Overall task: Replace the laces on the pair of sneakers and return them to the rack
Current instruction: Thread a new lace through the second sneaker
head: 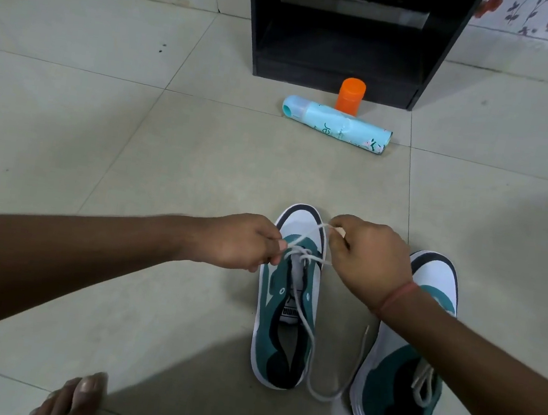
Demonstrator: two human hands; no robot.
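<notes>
Sneakers sit side by side on the tiled floor, toes pointing toward the black rack. I see the left sneaker directly below both hands, and the right sneaker just beside it, partly under the right forearm. My left hand pinches the grey lace with curled fingers at the lowest eyelets; my right hand pinches the other strand, fingers curled round it, above the toe. The lace's loose end trails between the two sneakers. Beyond the left sneaker, near the rack, a blue spray can lies on its side, an orange bottle upright behind it.
</notes>
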